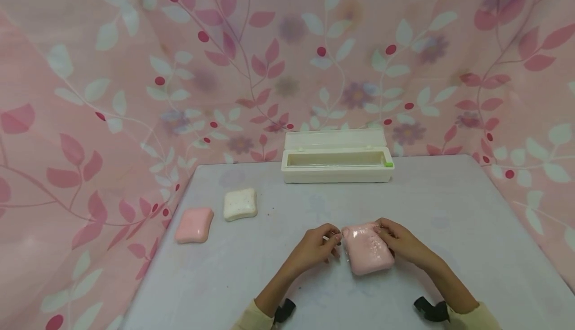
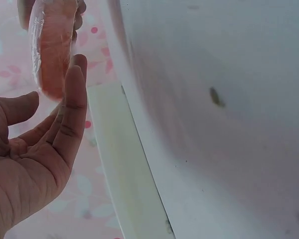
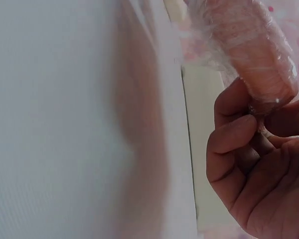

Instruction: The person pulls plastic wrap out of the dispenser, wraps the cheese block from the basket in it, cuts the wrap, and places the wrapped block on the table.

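Observation:
Clear plastic film covers a pink soap bar (image 1: 369, 251), raised over the table in front of me. My right hand (image 1: 403, 242) pinches its right side; in the right wrist view the thumb and fingers (image 3: 231, 134) close on gathered film at the bar's end. At the opposite edge is my left hand (image 1: 316, 246). The left wrist view shows its fingers (image 2: 72, 114) fairly straight, the tips against or close beside the wrapped bar (image 2: 57, 55), and the thumb apart from them. The underside of the bar is hidden in the head view.
To the left on the table (image 1: 251, 270) lie another pink soap bar (image 1: 194, 225) and a speckled white soap bar (image 1: 240, 204). A long white box (image 1: 337, 174) with its lid raised and a green piece at its right end stands at the back edge, before a floral curtain (image 1: 278, 60).

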`<move>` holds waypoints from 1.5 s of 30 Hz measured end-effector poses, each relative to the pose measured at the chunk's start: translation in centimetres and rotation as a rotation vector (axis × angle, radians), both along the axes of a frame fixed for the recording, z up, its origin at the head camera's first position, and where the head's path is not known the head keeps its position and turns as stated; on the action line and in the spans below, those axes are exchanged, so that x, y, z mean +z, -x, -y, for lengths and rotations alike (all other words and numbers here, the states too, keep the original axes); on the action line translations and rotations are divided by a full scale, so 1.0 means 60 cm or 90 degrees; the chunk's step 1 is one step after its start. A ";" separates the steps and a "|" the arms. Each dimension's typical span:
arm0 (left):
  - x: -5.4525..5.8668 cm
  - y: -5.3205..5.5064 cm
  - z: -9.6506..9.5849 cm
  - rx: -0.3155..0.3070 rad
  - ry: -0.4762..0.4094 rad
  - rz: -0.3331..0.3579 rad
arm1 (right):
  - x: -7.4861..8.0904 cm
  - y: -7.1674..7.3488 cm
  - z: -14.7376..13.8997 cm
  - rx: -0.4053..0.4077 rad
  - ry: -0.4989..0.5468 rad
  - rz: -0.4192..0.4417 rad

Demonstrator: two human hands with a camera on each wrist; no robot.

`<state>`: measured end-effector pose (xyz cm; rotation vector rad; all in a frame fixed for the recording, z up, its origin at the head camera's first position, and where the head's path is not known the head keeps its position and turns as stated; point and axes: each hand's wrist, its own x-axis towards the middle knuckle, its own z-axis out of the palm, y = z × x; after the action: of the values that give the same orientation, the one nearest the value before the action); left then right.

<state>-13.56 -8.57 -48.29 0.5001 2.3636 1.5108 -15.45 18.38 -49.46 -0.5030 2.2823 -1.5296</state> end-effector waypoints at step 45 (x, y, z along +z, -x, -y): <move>-0.024 -0.006 0.005 -0.118 0.257 -0.153 | -0.015 -0.035 0.062 0.023 -0.176 -0.068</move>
<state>-13.17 -8.86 -49.74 0.8059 2.6237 0.9029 -13.32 14.64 -50.39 -0.5561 2.4996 -1.1685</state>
